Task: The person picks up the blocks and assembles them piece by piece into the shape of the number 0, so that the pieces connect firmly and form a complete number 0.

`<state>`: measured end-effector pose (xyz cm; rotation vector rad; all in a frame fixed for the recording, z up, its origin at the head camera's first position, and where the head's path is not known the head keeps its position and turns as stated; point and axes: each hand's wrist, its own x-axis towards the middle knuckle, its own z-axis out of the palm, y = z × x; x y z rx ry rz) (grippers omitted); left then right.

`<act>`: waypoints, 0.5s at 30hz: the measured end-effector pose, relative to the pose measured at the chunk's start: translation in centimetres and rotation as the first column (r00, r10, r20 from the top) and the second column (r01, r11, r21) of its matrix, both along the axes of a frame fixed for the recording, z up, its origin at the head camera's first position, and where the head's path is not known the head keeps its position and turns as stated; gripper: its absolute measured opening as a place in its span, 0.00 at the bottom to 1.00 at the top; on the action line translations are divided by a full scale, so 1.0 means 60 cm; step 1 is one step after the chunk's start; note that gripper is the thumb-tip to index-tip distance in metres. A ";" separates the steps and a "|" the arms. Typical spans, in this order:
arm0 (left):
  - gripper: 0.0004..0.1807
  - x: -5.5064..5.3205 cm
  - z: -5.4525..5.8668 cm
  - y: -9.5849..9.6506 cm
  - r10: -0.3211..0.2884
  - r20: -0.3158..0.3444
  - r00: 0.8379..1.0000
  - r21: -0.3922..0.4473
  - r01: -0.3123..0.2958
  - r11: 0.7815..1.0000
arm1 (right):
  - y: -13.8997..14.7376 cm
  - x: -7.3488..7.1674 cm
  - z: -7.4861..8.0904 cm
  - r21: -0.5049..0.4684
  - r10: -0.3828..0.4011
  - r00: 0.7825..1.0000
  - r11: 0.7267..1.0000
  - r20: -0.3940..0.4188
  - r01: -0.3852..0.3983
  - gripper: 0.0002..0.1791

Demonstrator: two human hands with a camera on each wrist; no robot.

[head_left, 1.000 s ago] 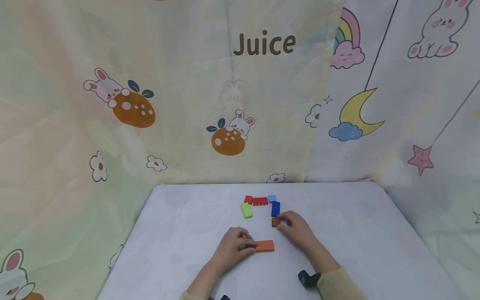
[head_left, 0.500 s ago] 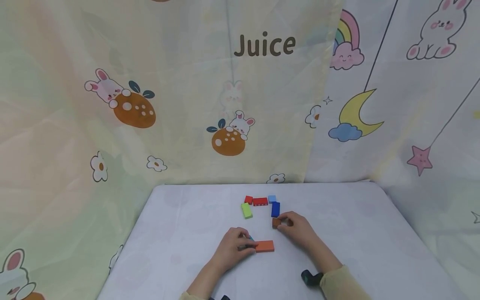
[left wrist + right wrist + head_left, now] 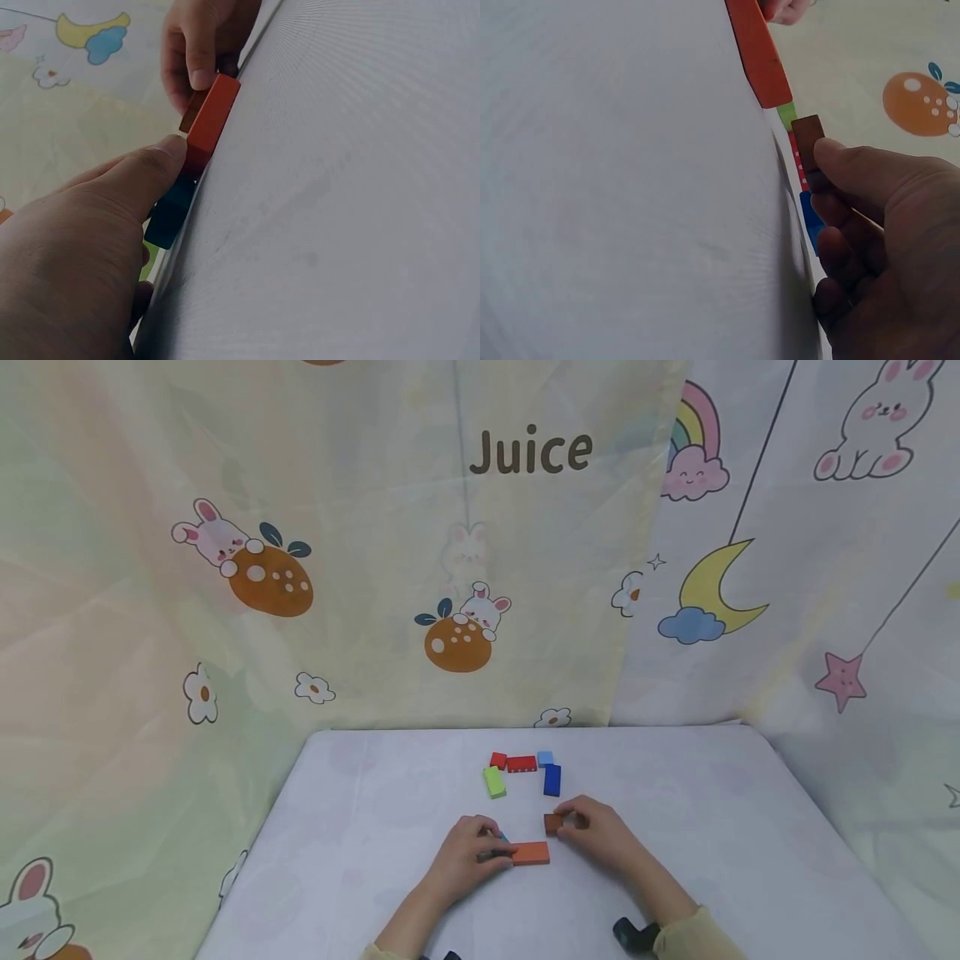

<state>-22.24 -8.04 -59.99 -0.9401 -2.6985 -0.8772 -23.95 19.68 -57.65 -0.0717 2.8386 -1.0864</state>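
My left hand pinches the left end of a flat orange block lying near the middle of the white table. Tucked beneath that hand, against the same end, is a teal block, mostly covered in the head view. Between thumb and fingers my right hand grips a small brown block, just behind the orange block's right end. Whether the brown block touches the table or the orange block I cannot tell.
Farther back on the table lie a red cube, a red block with white dots, a light blue block, a dark blue block and a lime green block. A printed curtain hangs behind the table.
My right hand has drawn the brown block away from the dark blue block, toward me and the orange block. The left hand and the orange block have stayed in place.
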 end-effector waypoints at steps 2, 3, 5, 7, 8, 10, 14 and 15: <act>0.13 0.000 0.000 0.000 0.001 -0.001 1.000 0.001 -0.001 1.000 | 0.000 0.003 0.000 0.000 0.017 1.000 1.000 -0.009 -0.017 0.15; 0.13 0.000 0.000 0.000 0.002 0.002 1.000 0.001 -0.002 1.000 | 0.000 0.004 -0.001 0.000 0.026 1.000 1.000 -0.014 -0.026 0.15; 0.13 0.001 0.001 0.000 0.003 0.012 1.000 0.004 -0.003 1.000 | 0.001 0.006 -0.002 -0.004 0.039 0.999 0.999 -0.019 -0.039 0.14; 0.13 0.002 0.003 0.000 0.004 0.017 1.000 0.009 -0.004 1.000 | 0.001 0.006 -0.006 -0.002 0.056 0.998 0.998 -0.026 -0.056 0.14; 0.13 0.002 0.003 -0.001 0.004 0.019 1.000 0.012 -0.004 1.000 | 0.002 0.006 -0.007 0.000 0.066 0.997 0.998 -0.031 -0.066 0.14; 0.13 0.002 0.003 -0.001 0.004 0.022 1.000 0.018 -0.004 1.000 | 0.003 0.005 -0.011 0.007 0.083 0.996 0.997 -0.040 -0.083 0.14; 0.13 0.001 0.001 -0.001 0.003 0.028 1.000 0.025 -0.003 1.000 | 0.005 0.006 -0.015 0.020 0.097 0.994 0.995 -0.058 -0.096 0.15; 0.13 0.001 0.002 -0.001 0.002 0.031 1.000 0.026 -0.003 1.000 | 0.006 0.006 -0.016 0.023 0.097 0.993 0.995 -0.062 -0.096 0.15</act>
